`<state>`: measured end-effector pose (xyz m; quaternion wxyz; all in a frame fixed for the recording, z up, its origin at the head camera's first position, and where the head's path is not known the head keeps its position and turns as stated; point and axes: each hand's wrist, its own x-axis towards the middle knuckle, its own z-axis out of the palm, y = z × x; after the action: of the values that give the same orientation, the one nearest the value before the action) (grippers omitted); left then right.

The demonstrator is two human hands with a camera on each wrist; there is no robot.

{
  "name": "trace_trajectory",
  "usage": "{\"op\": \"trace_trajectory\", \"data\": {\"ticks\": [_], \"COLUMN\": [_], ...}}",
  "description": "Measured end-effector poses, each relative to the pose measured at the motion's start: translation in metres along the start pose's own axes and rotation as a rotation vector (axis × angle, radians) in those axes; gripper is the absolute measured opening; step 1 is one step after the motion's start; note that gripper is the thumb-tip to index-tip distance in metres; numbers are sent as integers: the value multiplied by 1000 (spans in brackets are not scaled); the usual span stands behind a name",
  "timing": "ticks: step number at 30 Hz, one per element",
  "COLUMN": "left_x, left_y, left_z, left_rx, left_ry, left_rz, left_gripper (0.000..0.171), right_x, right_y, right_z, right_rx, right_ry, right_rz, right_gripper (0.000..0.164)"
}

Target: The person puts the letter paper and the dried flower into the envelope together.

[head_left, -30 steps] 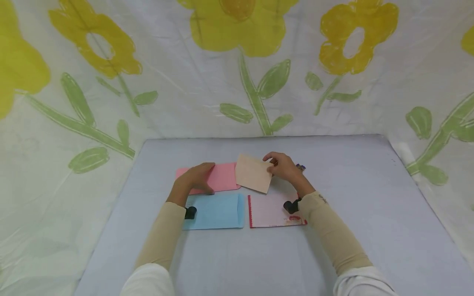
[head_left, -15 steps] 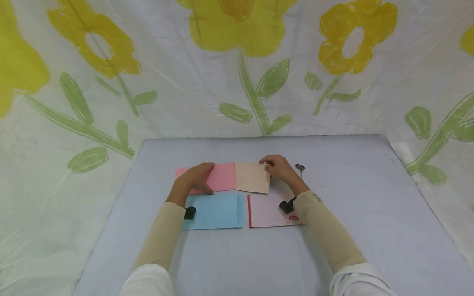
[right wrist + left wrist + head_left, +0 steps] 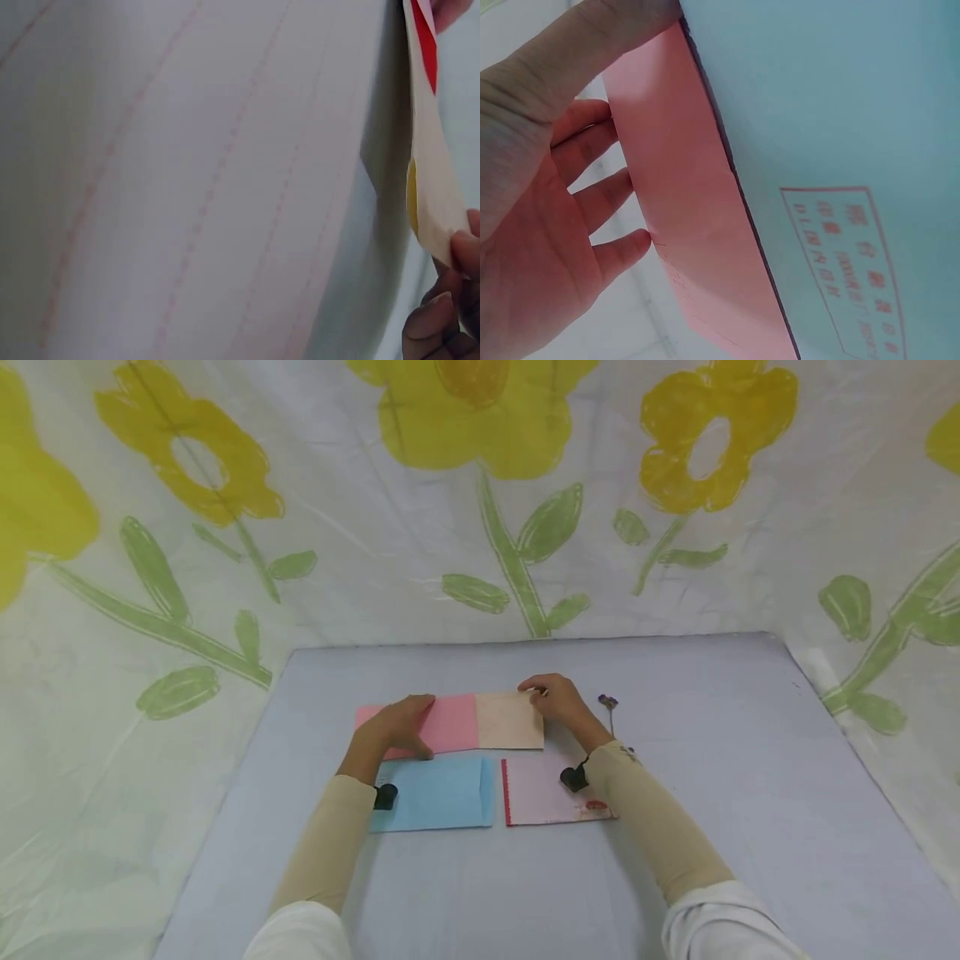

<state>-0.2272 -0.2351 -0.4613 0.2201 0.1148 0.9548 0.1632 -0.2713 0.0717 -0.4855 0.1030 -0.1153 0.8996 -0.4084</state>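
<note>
Soft, even light on the bench (image 3: 483, 902), faint shadows beside both sleeves (image 3: 318, 847); rosy tint on the left fingers (image 3: 604, 202)! Left-wrist view, red print (image 3: 855, 251) smears; right-wrist view, dotted lines (image 3: 217, 174) blur, dimmer leftward.

Head view: left part of pink envelope (image 3: 453, 723) hidden by left grip (image 3: 401, 725). Upper right corner of red-edged envelope (image 3: 534, 789) behind right sleeve (image 3: 660, 827); dried flower (image 3: 608, 702) possibly likewise, lower stem. Left wrist view: stamp (image 3: 847, 262) on blue envelope (image 3: 817, 112) blurred, cut by bottom edge. Right wrist view: right grip (image 3: 454, 300) cut by right edge, covering corner of beige paper (image 3: 433, 172).
</note>
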Motion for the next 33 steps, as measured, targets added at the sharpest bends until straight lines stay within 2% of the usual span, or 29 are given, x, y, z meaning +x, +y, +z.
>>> {"op": "trace_trajectory", "data": {"ticks": [6, 15, 28, 33], "left_x": [2, -2, -3, -3], "left_y": [1, 2, -1, -2], "left_z": [2, -1, 0, 1], "left_rx": [-1, -9, 2, 1], "left_ry": [-1, -4, 4, 19], "left_rz": [8, -10, 9, 35], "left_gripper": [105, 104, 103, 102], "right_x": [3, 5, -3, -7], "right_y": [2, 1, -7, -7], "right_z": [6, 10, 20, 24], "right_rx": [-52, -20, 125, 147], "right_ry": [19, 22, -4, 7], "right_rz": [1, -7, 82, 70], "right_gripper": [32, 37, 44, 43]}}
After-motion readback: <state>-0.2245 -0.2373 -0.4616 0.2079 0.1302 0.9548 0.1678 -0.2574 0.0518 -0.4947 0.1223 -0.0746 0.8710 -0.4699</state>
